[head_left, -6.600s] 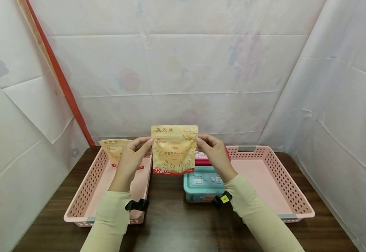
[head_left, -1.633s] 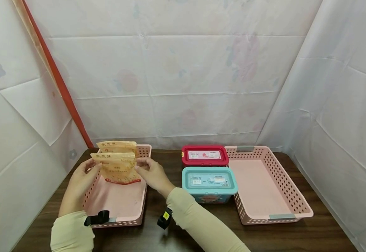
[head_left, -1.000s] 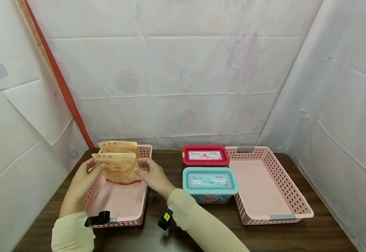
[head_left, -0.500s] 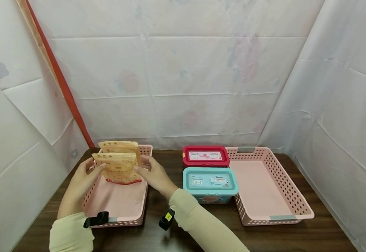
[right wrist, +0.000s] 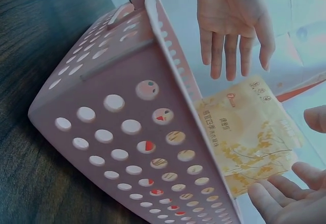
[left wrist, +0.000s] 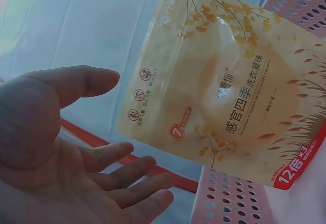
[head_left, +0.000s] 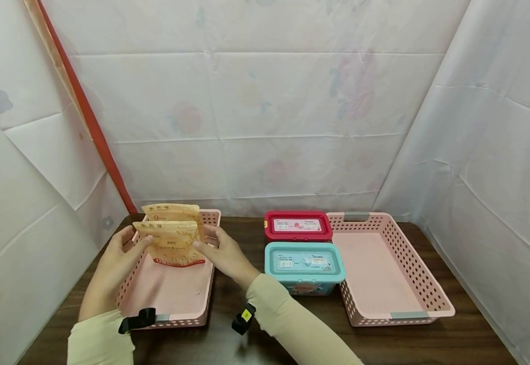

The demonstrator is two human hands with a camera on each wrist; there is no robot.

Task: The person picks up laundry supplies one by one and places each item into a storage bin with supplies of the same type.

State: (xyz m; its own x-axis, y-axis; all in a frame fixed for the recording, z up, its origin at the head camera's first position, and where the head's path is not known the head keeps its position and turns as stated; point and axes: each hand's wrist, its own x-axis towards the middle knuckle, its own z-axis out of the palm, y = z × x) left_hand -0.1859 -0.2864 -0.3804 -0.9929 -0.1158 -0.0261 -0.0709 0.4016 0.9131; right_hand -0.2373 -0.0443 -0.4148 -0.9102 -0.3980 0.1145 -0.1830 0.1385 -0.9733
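A yellow laundry capsule pouch [head_left: 174, 243] with a red bottom band stands upright in the left pink basket [head_left: 174, 299], in front of a second, similar pouch [head_left: 169, 208] that it partly hides. Beside its left edge is my left hand [head_left: 116, 268]. The left wrist view shows this hand's fingers [left wrist: 135, 175] spread, with a gap to the pouch. My right hand [head_left: 228, 256] is at the pouch's right edge. In the right wrist view its fingers [right wrist: 285, 186] are straight, close by the pouch [right wrist: 244, 137], and the thumb stands apart.
A red lidded box [head_left: 298, 226] and a turquoise lidded box [head_left: 304, 263] stand mid-table, one behind the other. To their right is another pink basket [head_left: 397, 274]. Pale cloth walls [head_left: 265, 101] enclose the dark wooden table [head_left: 247, 350].
Earlier both hands held the pouch up mid-table; now it stands in the left basket before the other pouch, released. Most recently the left hand has drawn slightly away to the left.
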